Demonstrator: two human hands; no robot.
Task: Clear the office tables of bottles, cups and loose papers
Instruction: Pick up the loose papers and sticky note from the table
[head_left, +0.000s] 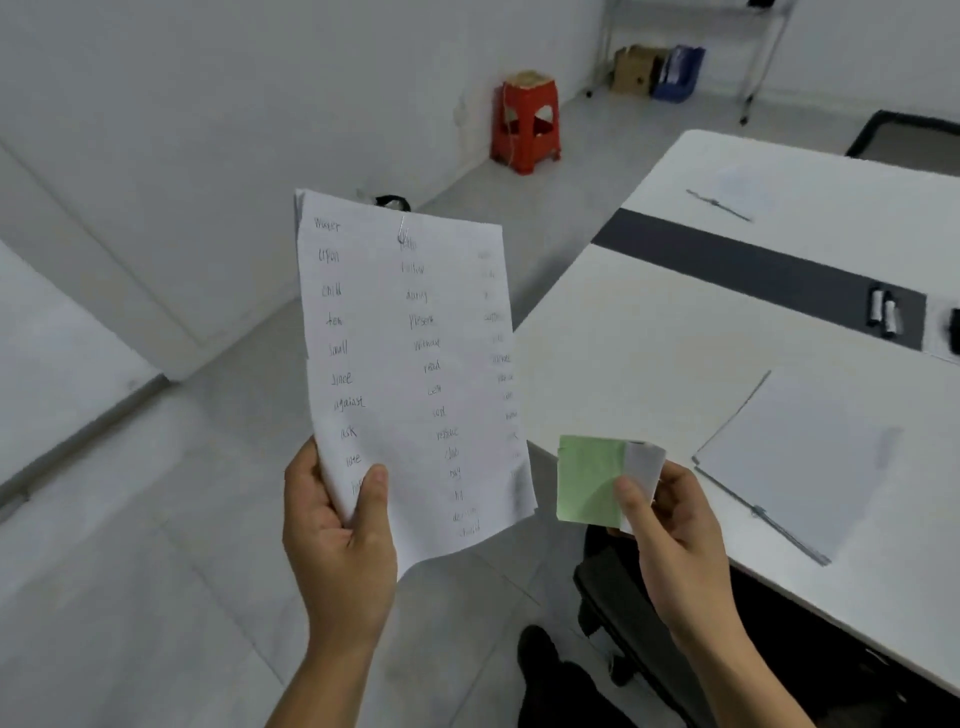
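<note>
White-walled office, pale grey floor. Held up over the floor in the left hand (337, 530), thumb clamped on the front near the lower corner: creased white sheets (410, 364) with columns of handwritten words, fastened at the top by a paper clip (402, 231). Pinched between thumb and fingers of the right hand (675, 525), by the table's near edge: small green slip (589, 478) with a curled white slip (644, 462) behind. On the white table (649, 338) with its dark centre strip: flat paper stack (789, 457), pen (719, 205), two markers (883, 312). Farther back, red stool (525, 122), cardboard box (634, 67), blue file holder (678, 73). Rightmost word column too faint to read; black chair (623, 587) mostly hidden under the table.
</note>
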